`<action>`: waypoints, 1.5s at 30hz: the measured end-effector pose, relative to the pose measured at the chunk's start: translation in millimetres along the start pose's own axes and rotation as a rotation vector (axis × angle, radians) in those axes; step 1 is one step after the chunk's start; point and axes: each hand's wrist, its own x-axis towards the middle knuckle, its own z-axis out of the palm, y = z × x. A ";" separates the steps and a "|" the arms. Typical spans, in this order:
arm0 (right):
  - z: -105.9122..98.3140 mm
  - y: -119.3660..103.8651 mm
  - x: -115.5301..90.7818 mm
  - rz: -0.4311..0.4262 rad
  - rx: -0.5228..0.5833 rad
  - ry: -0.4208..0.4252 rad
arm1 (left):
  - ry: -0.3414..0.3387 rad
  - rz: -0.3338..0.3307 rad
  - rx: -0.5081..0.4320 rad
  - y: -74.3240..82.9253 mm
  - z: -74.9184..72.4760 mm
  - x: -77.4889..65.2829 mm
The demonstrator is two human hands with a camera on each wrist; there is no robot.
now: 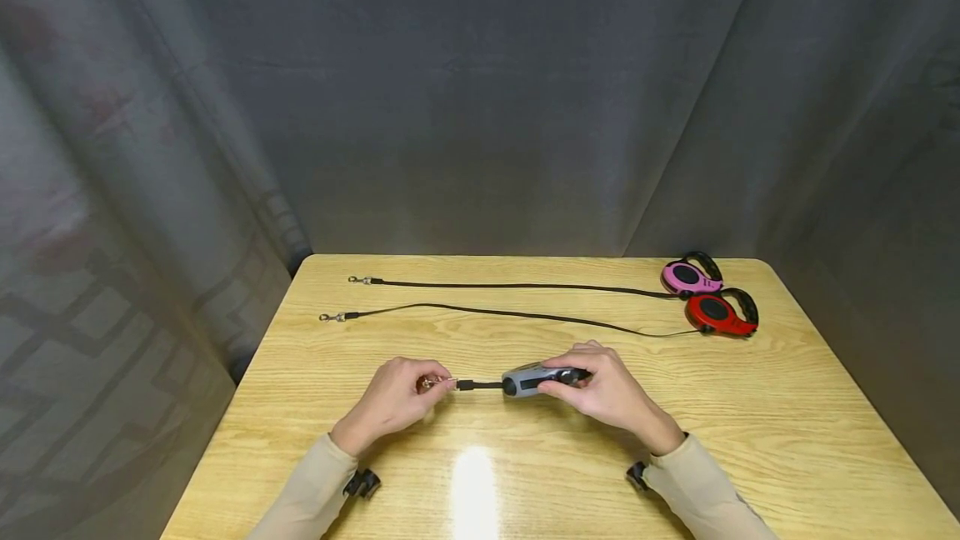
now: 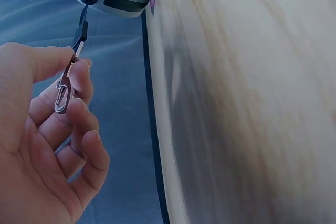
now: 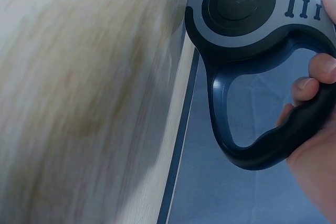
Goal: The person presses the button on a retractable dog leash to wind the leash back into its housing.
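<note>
"Curtains [image 1: 465, 107] of dark grey hung behind the scene and down both sides. What stood before them?"

"A wooden table [image 1: 780, 440], pale yellow and streaked with grain, its far corners rounded, with a patch of glare [image 1: 475, 486] on its near part."

"What lay farther back?"

"A pink leash [image 1: 684, 276] and a red leash [image 1: 712, 312], just beside each other toward the far right corner, their black cords [image 1: 517, 285] drawn out leftward to silver clips [image 1: 333, 317]."

"And the arms?"

"Two beige sleeves [image 1: 311, 482] slanted inward from the near side, a black device [image 1: 363, 484] at each wrist."

"How were the hands posed?"

"The right hand [image 1: 606, 386] curled its fingers round the black handle [image 3: 260, 157] of a grey leash [image 1: 527, 378]. The left hand [image 1: 396, 398] pinched with thumb and forefinger, the remaining fingers loosely bent."

"Where was that leash?"

"Over the table's middle, case on edge, nose toward the left hand; whether it touched the wood could not be told. A short, straight cord [image 1: 490, 385] joined it to the pinched metal clip [image 2: 63, 95]."
</note>
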 end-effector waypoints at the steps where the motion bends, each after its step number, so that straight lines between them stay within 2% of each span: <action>1: 0.1 -0.2 0.2 -0.003 -0.001 0.000 | 0.001 -0.001 -0.001 0.1 0.1 0.0; 16: 5.5 -2.4 2.1 -0.034 0.015 -0.014 | -0.005 0.026 -0.009 3.1 3.5 2.5; 27: 9.9 -7.6 5.4 -0.012 0.039 -0.034 | -0.026 0.035 -0.016 7.9 4.6 3.1; 34: 13.7 -7.3 6.4 -0.051 0.057 -0.024 | -0.021 0.041 0.001 11.6 5.1 4.0; 45: 16.3 -9.1 8.0 -0.057 0.037 -0.031 | -0.040 0.039 0.000 12.4 6.6 3.9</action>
